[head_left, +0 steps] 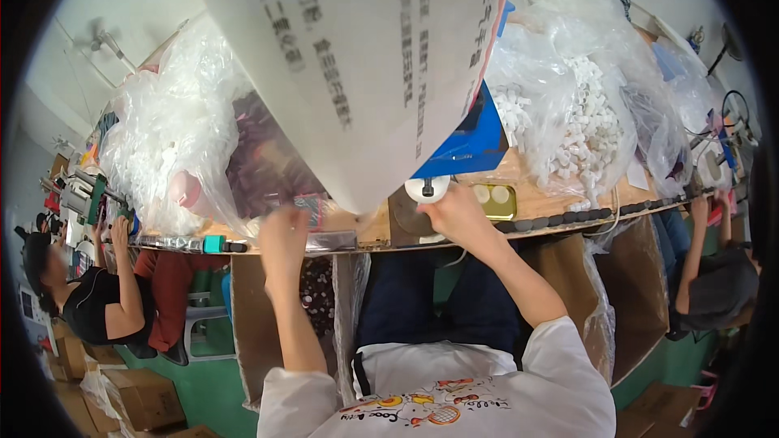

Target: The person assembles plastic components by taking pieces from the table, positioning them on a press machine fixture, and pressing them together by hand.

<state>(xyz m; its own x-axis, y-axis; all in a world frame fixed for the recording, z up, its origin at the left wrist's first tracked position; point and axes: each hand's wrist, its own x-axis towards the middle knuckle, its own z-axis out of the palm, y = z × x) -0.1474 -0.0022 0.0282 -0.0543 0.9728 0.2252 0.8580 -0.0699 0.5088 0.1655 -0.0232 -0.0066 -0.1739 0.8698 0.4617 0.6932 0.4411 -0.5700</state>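
Both hands point(284, 231) point(454, 211) gripping white sack point(365, 73) — bench edge point(552, 223)

the printed sack point(357, 57) hangs above both hands, its lower edge pinched by the left hand point(282, 231) on the left and the right hand point(456, 211) on the right. just beyond the right hand's grip lies a round cap point(427, 188) on the workbench point(560, 209); a bag of small plastic parts point(580, 122) sits farther right, a bag of clear pieces point(166, 146) left of the left hand.

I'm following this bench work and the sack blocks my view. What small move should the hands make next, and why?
Probably lower the white sack: both the left hand and the right hand grip its bottom edge, raised over the bench, hiding the bags behind.
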